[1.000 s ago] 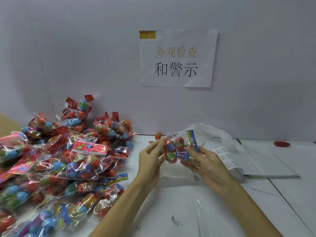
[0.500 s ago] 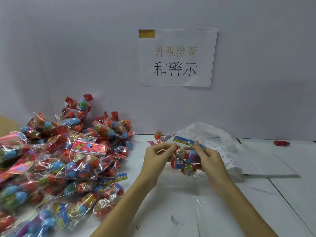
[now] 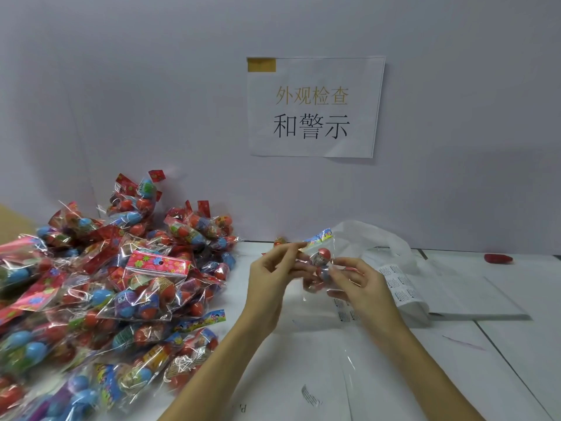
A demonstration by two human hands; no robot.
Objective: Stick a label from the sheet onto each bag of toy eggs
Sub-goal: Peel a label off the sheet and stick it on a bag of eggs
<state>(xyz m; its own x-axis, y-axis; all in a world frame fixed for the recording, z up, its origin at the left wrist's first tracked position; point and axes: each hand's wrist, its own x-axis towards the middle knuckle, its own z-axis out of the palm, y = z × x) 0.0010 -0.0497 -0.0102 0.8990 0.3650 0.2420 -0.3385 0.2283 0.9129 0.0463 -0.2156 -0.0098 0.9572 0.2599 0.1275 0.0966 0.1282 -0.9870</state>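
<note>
Bag of toy eggs (image 3: 321, 262) was held above the bench (image 3: 379, 375) near its back edge, about mid-width, long axis roughly upright, tilted slightly right; printed header card at top, eggs hanging below. Left hand (image 3: 273, 281) pinched the bag's upper left near the header; right hand (image 3: 361, 287) had fingers curled round the lower part holding the eggs. Hands close together, both clamped on the bag. Label sheet (image 3: 400, 285) lay just right of the right hand, partly curled, on white paper. Pile of egg bags (image 3: 115, 287) covered the bench's left side up to the back wall. Red object (image 3: 498, 258) sat at the back right edge. Paper sign (image 3: 314, 106) on the wall.
</note>
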